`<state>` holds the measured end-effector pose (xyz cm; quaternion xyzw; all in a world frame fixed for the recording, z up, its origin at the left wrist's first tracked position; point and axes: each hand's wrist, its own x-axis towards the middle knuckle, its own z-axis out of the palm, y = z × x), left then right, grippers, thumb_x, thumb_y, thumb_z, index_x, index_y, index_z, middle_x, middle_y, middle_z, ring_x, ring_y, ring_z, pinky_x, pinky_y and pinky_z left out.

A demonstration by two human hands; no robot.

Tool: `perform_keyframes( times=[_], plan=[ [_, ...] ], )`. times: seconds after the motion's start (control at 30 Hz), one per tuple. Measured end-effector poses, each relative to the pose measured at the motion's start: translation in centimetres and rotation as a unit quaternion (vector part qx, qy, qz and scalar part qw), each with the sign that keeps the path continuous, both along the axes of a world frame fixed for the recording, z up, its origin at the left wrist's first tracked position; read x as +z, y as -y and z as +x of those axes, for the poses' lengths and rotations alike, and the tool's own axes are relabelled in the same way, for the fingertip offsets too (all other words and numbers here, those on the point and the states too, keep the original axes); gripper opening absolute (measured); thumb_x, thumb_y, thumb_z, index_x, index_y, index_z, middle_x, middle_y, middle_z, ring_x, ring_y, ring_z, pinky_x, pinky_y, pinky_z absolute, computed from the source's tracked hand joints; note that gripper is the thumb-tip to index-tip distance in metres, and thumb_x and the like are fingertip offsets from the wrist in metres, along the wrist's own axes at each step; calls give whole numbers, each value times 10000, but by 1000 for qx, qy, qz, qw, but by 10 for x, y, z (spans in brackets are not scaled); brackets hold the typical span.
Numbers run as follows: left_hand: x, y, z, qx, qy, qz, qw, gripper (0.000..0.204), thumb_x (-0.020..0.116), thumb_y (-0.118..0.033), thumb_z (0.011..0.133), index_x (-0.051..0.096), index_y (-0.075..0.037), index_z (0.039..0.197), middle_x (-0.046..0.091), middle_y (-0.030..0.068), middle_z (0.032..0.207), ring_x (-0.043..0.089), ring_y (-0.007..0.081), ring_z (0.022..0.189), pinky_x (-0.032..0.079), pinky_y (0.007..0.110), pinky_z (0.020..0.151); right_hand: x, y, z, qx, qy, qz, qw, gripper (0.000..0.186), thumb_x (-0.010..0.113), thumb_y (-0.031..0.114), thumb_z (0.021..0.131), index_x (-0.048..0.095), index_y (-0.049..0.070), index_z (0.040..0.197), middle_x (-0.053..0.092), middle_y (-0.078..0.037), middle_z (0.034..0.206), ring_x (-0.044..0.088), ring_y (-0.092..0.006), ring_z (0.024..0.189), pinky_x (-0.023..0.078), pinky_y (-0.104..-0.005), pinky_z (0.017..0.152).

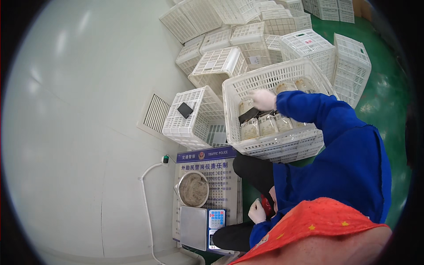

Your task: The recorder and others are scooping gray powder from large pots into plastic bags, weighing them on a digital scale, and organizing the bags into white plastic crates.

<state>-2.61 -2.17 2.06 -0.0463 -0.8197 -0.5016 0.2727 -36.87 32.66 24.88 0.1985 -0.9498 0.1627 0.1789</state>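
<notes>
My right hand (264, 100), in a white glove, reaches into a large white slatted crate (276, 143). It is over clear bags (250, 129) with dark print and pale contents, set side by side in rows. A black flat piece (248, 115) lies just below the hand among the bags. The fingers are smeared, so their grip does not show clearly. Low down by my dark-trousered knee, my left hand (256, 211), also gloved in white, is curled closed. Whatever it may hold is hidden. A red item (266, 205) shows right beside it.
A round metal bowl (193, 189) with brown residue stands on a printed board (229, 190), above a weighing scale (194, 228). A white crate (181, 126) on its side carries a black object (185, 110). Several crates are piled behind. A cable (145, 205) runs along the wall.
</notes>
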Motion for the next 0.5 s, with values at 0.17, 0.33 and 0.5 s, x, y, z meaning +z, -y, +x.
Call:
perform_keyframes(
  times=[0.17,0.33,0.5],
  plan=[
    [49,-3,9,86,355,-16,931,257,611,-228,893,748,-28,976,725,174,928,715,295,865,546,365,785,68,142,88,357,-116,-41,926,245,622,169,787,643,-16,947,638,-188,1082,627,-354,985,522,-451,850],
    [38,2,6,94,344,-19,934,276,620,-272,888,750,-48,985,716,188,906,712,306,843,547,373,771,7,228,167,481,-8,-16,877,231,621,233,831,659,25,924,641,-158,1102,625,-326,1005,517,-424,867],
    [1,8,8,117,382,-142,906,372,597,-406,895,737,-67,959,696,211,867,698,345,779,522,430,691,-104,272,233,534,143,-101,828,238,560,256,855,646,43,794,637,-137,854,626,-343,854,512,-439,745]
  ],
)
